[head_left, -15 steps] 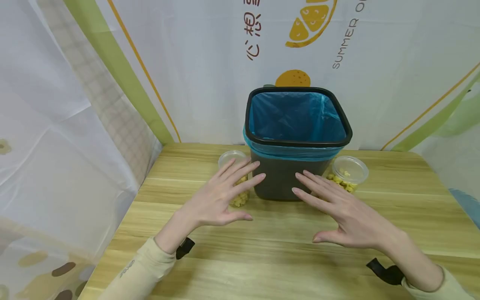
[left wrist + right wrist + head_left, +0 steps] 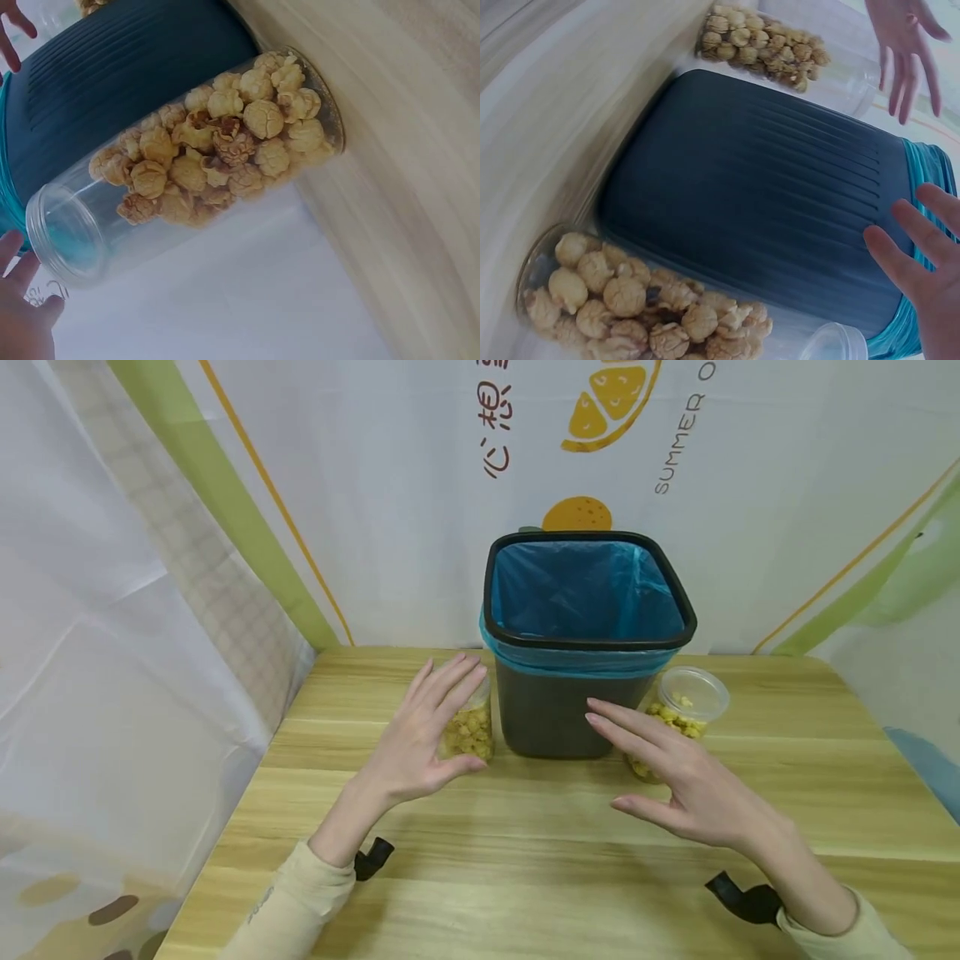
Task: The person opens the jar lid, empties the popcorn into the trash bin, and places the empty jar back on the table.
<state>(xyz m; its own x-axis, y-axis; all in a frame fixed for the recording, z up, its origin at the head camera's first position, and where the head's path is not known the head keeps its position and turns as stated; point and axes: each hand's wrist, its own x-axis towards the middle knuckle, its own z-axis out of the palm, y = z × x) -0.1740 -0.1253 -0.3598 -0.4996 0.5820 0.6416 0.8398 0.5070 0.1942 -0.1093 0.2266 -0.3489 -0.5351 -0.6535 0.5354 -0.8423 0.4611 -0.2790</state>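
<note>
My left hand (image 2: pixel 412 747) hovers above the table with fingers straight, in front of the left clear jar of popcorn (image 2: pixel 472 735), partly hiding it. In the left wrist view the fingertips lie close to the rim of that jar (image 2: pixel 202 154); whether they touch cannot be told. My right hand (image 2: pixel 686 781) is held with straight fingers spread from the thumb, beside the right popcorn jar (image 2: pixel 678 720). That jar (image 2: pixel 660 307) stands upright, its lower part partly hidden in the head view. Neither hand grips anything.
A dark grey bin (image 2: pixel 547 714) lined with a blue bag (image 2: pixel 585 585) stands between the jars at the back of the wooden table (image 2: pixel 510 877). Behind it hangs a printed white curtain (image 2: pixel 405 510). Black straps (image 2: pixel 742 902) sit at the wrists.
My left hand has shifted slightly left and up, over the left jar, with its fingers closer together. The right hand's fingers have drawn together too. The whole view has moved slightly.
</note>
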